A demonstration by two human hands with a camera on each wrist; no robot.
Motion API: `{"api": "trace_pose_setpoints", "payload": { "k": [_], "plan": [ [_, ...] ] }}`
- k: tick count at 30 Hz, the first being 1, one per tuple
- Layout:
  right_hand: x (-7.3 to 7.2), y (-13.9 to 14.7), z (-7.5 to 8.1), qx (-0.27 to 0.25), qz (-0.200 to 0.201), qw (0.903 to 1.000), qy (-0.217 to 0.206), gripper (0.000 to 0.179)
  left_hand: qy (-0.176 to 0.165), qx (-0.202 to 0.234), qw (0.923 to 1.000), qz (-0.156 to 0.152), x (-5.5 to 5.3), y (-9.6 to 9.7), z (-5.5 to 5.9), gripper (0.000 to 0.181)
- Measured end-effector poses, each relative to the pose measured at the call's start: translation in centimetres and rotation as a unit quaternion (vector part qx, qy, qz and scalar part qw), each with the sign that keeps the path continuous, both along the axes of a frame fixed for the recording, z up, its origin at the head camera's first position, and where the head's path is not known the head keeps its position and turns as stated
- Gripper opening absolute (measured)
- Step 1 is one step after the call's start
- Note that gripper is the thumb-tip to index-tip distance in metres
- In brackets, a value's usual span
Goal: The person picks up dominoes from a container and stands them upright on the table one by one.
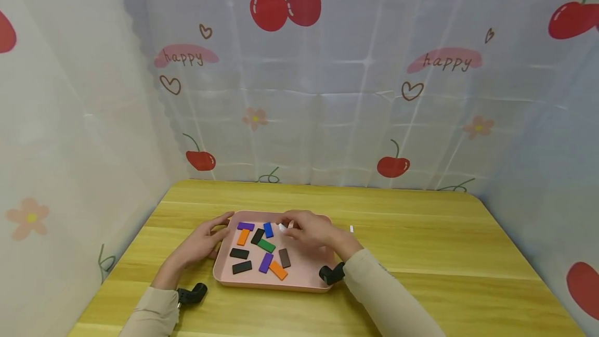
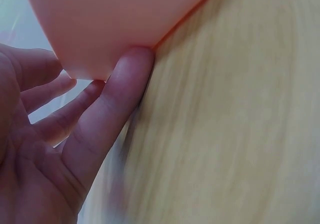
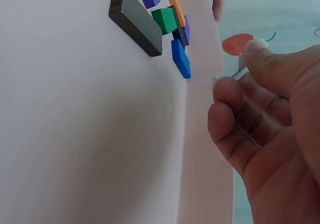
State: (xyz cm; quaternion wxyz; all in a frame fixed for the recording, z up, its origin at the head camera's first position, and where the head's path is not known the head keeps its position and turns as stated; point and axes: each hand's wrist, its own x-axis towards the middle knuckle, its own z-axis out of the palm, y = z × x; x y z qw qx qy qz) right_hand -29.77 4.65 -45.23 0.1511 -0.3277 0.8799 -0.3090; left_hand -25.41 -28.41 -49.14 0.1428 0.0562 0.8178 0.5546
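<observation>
My left hand (image 1: 201, 241) holds the left side of a shallow pink tray (image 1: 299, 288), its thumb (image 2: 125, 79) against the tray's outer wall. Over the tray's far right part, my right hand (image 1: 311, 228) pinches a small white block (image 3: 241, 74) between thumb and fingers; the fingers hide part of it. Flat coloured blocks lie in the tray, among them a blue block (image 1: 268, 230), a green block (image 1: 267, 245), a brown block (image 1: 284, 258), an orange block (image 1: 278, 270) and a purple block (image 1: 265, 262). Several black blocks (image 1: 242, 267) lie toward the left.
A small white piece (image 1: 351, 229) lies on the wooden table (image 1: 421, 254) to the right of the tray. Behind the table hangs a curtain (image 1: 318, 134) printed with cherries; more curtain closes off both sides. Black wrist devices sit at both sleeves.
</observation>
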Motion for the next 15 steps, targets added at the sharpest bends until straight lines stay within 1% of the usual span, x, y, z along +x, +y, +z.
{"api": "trace_pose_setpoints", "payload": {
  "k": [2, 6, 11, 15],
  "plan": [
    [0.1, 0.3, 0.2, 0.0, 0.004, 1.0, 0.005, 0.031, -0.003, 0.006, 1.0, -0.002, 0.0, 0.0, 0.0, 0.055],
    [0.4, 0.9, 0.6, -0.015, 0.017, 0.9997, 0.007, 0.028, -0.006, 0.013, 0.9999, -0.006, -0.1, -0.1, -0.1, 0.055],
    [1.1, 1.7, 1.0, -0.042, 0.02, 0.9989, -0.006, 0.028, -0.006, 0.013, 0.9999, -0.008, -0.1, -0.2, -0.1, 0.055],
    [1.7, 2.4, 1.2, -0.066, 0.022, 0.9974, -0.016, 0.025, -0.004, 0.008, 0.9999, -0.005, 0.0, -0.1, 0.1, 0.055]
  ]
}}
